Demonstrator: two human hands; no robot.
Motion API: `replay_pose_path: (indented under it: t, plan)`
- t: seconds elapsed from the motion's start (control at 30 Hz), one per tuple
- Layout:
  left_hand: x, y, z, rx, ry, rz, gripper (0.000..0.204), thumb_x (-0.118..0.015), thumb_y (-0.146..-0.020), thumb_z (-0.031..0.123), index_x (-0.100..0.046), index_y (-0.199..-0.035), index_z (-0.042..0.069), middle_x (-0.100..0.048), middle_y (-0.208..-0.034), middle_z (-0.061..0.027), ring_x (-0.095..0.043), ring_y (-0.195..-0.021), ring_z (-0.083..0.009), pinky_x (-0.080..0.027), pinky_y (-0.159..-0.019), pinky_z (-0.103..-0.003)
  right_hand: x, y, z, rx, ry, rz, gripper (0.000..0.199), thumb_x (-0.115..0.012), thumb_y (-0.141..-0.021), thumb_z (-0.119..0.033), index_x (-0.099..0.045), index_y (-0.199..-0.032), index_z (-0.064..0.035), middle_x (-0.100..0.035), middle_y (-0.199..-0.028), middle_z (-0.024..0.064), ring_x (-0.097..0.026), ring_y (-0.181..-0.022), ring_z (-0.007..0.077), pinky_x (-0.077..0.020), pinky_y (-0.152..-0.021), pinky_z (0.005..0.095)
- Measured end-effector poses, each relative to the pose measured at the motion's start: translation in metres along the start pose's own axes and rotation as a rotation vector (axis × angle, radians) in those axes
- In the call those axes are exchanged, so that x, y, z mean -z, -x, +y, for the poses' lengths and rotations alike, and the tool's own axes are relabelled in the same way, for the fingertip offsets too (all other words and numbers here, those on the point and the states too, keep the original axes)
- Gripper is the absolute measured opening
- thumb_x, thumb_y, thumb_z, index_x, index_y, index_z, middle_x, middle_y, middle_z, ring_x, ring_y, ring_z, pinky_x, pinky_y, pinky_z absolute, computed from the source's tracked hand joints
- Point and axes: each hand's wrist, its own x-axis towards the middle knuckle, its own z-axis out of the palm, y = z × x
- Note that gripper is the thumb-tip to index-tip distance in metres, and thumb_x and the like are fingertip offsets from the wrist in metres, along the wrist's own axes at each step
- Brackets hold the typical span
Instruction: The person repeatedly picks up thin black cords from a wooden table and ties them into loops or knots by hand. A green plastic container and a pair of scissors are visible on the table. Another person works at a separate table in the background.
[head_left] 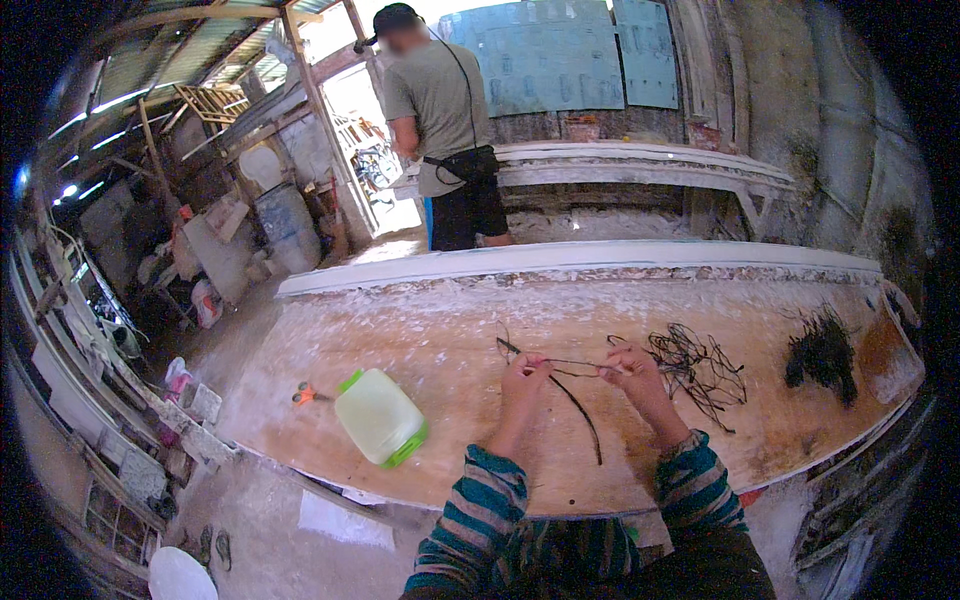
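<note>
Head view: I am watching my left hand [523, 378] and right hand [632, 368] pinching a thin dark wire strand [578, 402] stretched between them over the long, plaster-dusted wooden bench [420, 320], near its front edge. A tangled dark wire pile [700, 365] is lying just right; a pale translucent plastic jug [379, 416] is resting toward the left end.

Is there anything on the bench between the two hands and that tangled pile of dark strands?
Nothing visible. The right hand sits right beside the tangled pile, bare bench between. Both hands, left hand too, pinch one thin dark strand. The pale jug lies off to the left.
</note>
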Motion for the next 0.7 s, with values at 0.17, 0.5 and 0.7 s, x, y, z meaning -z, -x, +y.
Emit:
replay_pose_path:
  t: [0.17,0.5,0.7]
  plan:
    - [0.010,-0.010,-0.006,-0.029,-0.049,0.051,0.012,-0.062,-0.075,0.009,-0.062,-0.086,0.003,-0.060,-0.076,-0.0012,-0.051,-0.065,-0.0090,-0.041,-0.061,-0.021,-0.007,0.005,-0.026,-0.208,-0.439,-0.403,0.012,-0.063,-0.078,-0.014,-0.063,-0.080,-0.0025,-0.052,-0.102,0.0068,-0.051,-0.098,0.0174,-0.0401,-0.085,0.0281]
    - [0.003,0.000,0.005,0.081,-0.113,-0.157,0.011,-0.063,-0.076,0.007,-0.062,-0.085,0.002,-0.060,-0.075,0.0004,-0.051,-0.067,-0.0072,-0.040,-0.062,-0.020,-0.001,0.007,-0.035,-0.184,-0.386,-0.349,0.006,-0.063,-0.074,-0.004,-0.057,-0.073,-0.0049,-0.058,-0.090,0.0054,-0.054,-0.087,0.0144,-0.0419,-0.080,0.0268]
    - [0.000,-0.002,-0.014,0.007,-0.088,-0.620,0.009,-0.062,-0.078,0.009,-0.061,-0.085,0.003,-0.059,-0.077,0.0028,-0.051,-0.070,-0.0063,-0.040,-0.065,-0.021,-0.003,-0.002,-0.010,-0.111,-0.272,-0.093,0.011,-0.062,-0.073,0.000,-0.053,-0.070,-0.0057,-0.056,-0.072,0.0001,-0.053,-0.070,0.0088,-0.0417,-0.069,0.0235]
